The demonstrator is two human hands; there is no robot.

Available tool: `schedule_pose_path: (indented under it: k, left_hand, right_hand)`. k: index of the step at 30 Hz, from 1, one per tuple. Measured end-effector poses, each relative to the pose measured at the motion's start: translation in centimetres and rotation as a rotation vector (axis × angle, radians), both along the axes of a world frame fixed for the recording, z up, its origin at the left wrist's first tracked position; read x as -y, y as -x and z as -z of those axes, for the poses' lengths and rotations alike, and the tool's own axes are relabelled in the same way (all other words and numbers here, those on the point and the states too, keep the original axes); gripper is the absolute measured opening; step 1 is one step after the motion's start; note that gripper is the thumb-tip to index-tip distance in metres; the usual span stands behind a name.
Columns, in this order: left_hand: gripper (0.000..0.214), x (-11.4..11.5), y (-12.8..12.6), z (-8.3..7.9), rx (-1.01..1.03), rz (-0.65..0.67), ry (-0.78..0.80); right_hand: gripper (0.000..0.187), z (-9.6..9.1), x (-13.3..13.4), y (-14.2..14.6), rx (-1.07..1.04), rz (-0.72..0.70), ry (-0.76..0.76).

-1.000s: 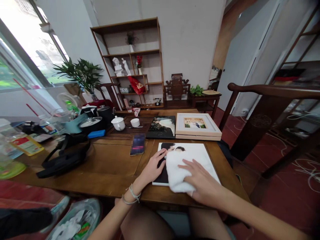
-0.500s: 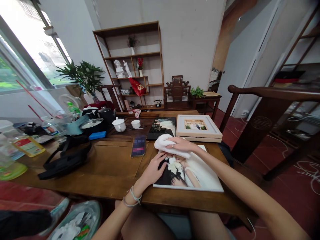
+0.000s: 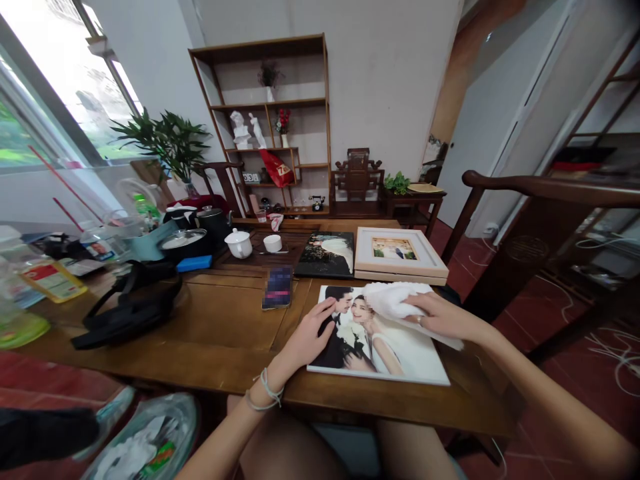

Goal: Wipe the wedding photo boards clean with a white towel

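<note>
A large photo print (image 3: 395, 350) of a couple lies flat on the wooden table (image 3: 225, 320) in front of me. My left hand (image 3: 315, 332) rests on its left edge with the fingers stretched out. My right hand (image 3: 440, 313) presses a white towel (image 3: 393, 299) onto the upper right part of the print, its fingers curled over the cloth. Part of the towel hangs past the print's right edge. Behind the print are a dark photo panel (image 3: 313, 257) and a white framed picture (image 3: 430, 257), which sits on another frame.
A phone (image 3: 278, 288) lies left of the print. Further left are a blue block (image 3: 195, 263), a black strap-like item (image 3: 135, 313), a lidded white cup (image 3: 239, 243) and several bottles. A wooden chair (image 3: 525, 227) stands at the right, a waste bin (image 3: 187, 423) below the table's front edge.
My right hand has swept the towel from the print's upper left to its upper right, uncovering the couple's faces. My left hand has stayed nearly in place.
</note>
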State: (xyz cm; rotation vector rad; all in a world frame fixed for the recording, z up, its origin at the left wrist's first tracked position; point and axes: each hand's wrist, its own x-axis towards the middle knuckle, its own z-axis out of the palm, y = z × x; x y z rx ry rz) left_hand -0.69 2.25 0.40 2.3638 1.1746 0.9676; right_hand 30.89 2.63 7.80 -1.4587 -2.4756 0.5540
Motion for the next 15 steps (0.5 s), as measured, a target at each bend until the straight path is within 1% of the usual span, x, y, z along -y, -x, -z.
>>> schedule_pose_path:
  k: [1, 3, 6, 9, 12, 15]
  left_hand:
    - [0.041, 0.0, 0.0, 0.0, -0.001, 0.0, 0.001]
    - [0.041, 0.1, -0.1, 0.0, -0.009, -0.006, 0.012]
    - [0.041, 0.1, -0.1, -0.1, -0.02, -0.025, 0.033]
    - [0.041, 0.0, -0.1, -0.2, -0.03, -0.024, 0.045]
    - [0.039, 0.0, -0.2, -0.3, -0.033, -0.027, 0.04]
    - [0.038, 0.1, -0.1, -0.4, -0.035, -0.035, 0.037]
  right_hand:
    - [0.037, -0.3, 0.6, -0.1, 0.024, 0.002, -0.012]
    - [0.036, -0.8, 1.4, 0.8, 0.035, -0.043, -0.052]
    - [0.03, -0.9, 1.5, 3.6, -0.014, -0.203, -0.116]
    - [0.028, -0.1, -0.2, 6.7, -0.094, -0.324, -0.135]
    - [0.026, 0.3, -2.9, 8.8, -0.16, -0.347, -0.108]
    - [0.023, -0.3, -5.1, 9.7, -0.187, -0.349, -0.078]
